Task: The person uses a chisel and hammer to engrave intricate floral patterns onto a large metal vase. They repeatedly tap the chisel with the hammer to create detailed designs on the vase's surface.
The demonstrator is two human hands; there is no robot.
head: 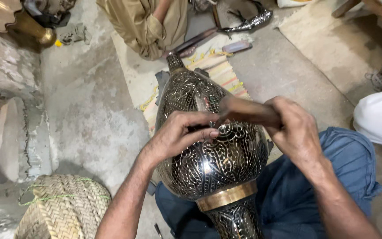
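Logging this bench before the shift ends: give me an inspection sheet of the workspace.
Surface: cracked grey concrete floor, striped woven mat under the work.
Job's things: large black metal vase with fine silver engraving and a brass band, lying across the lap.
Clutter: woven straw basket, brass vessel.
Grips: left hand fingers pressed on the vase; right hand closed on a blurred brown wooden tool.
Cables: nothing seen.
Surroundings: another person's khaki-clad legs.

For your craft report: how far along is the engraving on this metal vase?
Done: dense scrollwork covers the black vase body. In hand: the left hand steadies a tool on the surface while the right hand holds a wooden mallet. Left: cannot tell; the brass band is plain.
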